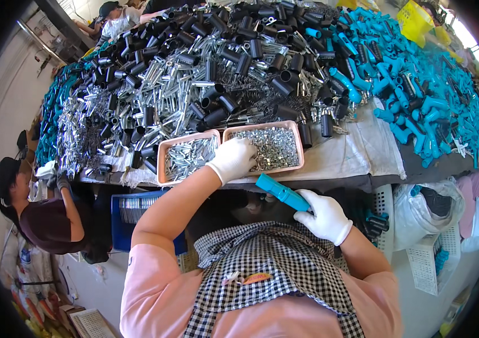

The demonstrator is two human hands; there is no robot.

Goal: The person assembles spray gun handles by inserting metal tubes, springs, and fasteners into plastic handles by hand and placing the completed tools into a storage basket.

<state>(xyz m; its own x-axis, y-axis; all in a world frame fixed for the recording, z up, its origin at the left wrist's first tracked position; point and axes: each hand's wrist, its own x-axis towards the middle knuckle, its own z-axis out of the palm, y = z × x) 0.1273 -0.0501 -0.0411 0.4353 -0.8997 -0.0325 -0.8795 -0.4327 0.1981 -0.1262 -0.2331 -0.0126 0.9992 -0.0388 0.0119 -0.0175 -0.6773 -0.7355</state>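
Note:
My right hand [325, 218], in a white glove, is wrapped round a teal plastic tubular handle [283, 192] in front of the table edge. The handle tilts, its far end up and to the left. My left hand [234, 160], also gloved in white, reaches into a pink tray [298, 147] of small shiny metal pieces [273, 144]. Its fingers are curled down at the tray's left side; what they pinch, if anything, is hidden. Beside it, left, a second pink tray [161, 163] holds slim metal pins [190, 158].
Heaps of black tubes [242, 62], metal rods [166, 84] and teal plastic parts [419, 107] cover the table. A co-worker [45, 217] stands at the left, another person [118, 22] at the far left. Below are a blue crate [124, 236] and a white sack [414, 217].

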